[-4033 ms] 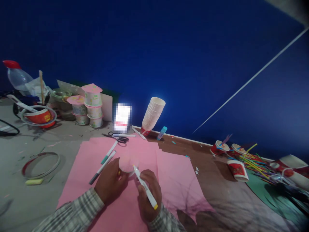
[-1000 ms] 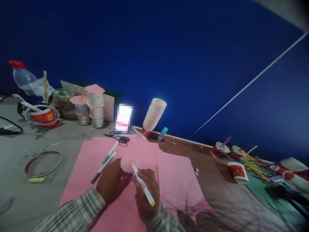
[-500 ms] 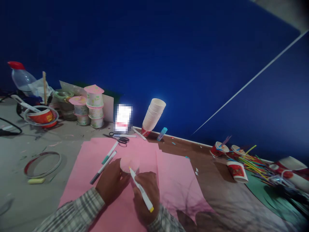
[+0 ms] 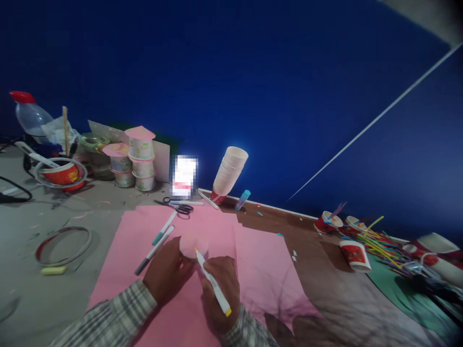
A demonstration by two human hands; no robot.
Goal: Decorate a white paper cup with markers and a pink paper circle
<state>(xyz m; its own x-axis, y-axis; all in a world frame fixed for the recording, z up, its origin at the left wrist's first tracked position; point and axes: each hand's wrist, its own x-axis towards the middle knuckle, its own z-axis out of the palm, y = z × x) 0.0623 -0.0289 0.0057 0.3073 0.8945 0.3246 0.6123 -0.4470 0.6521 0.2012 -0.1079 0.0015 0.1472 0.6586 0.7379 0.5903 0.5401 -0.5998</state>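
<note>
My left hand point(image 4: 168, 270) grips a small round pink-topped piece point(image 4: 191, 243) by its lower left side; its pale side is mostly hidden by my fingers. In my right hand point(image 4: 222, 286) is a white marker point(image 4: 214, 284) with a yellow end, its yellow tip at the face of the round piece. Both hands are over pink paper sheets point(image 4: 112, 270). Left of the round piece lie a grey marker point(image 4: 154, 250) and a green marker point(image 4: 164, 227), with black scissors point(image 4: 184, 208) beyond them.
Small decorated cup towers point(image 4: 142, 156) stand at the back left. A leaning stack of paper cups point(image 4: 230, 171) and a glue stick point(image 4: 242, 199) are by the blue wall. Colourful pipe cleaners point(image 4: 383, 250) and a tipped cup point(image 4: 355, 255) lie right; a tape ring point(image 4: 88, 241) lies left.
The marker tip has shifted very slightly right across the pink face. My left hand and the round piece stay nearly where they were.
</note>
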